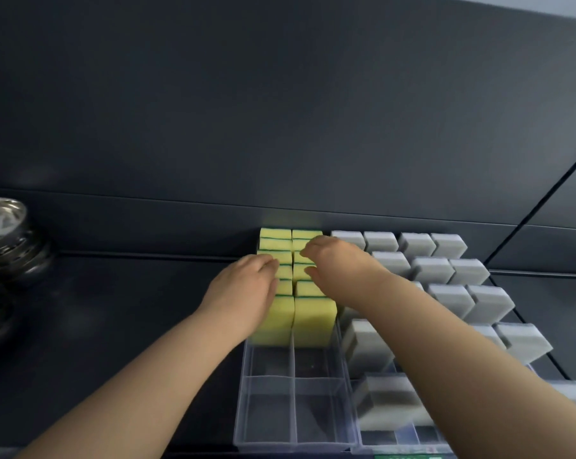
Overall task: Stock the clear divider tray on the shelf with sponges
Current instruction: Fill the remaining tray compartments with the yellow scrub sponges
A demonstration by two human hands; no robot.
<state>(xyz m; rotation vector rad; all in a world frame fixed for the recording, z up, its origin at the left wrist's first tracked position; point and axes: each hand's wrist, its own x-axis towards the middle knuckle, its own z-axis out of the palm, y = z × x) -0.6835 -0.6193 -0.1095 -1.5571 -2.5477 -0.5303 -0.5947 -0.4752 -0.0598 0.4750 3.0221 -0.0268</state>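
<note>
Nearest, short of the fingers, the clear divider tray [293, 405] runs lengthwise away toward the dark back panel [280, 111]. Under the fingers, two rows of yellow sponges [313, 321] stand on edge in it. The left hand [247, 286] presses with nearly straight fingers, and the right hand [333, 260] curls over its row, grip unclear. Grey sponges [432, 270] stand right of the fingers and steel bowls [5, 233] far left, on the dark shelf [131, 309].

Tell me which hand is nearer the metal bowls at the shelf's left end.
Left. The left hand touches the left column of yellow sponges, closer to the metal bowls; the right hand is over the right column, farther away.
</note>
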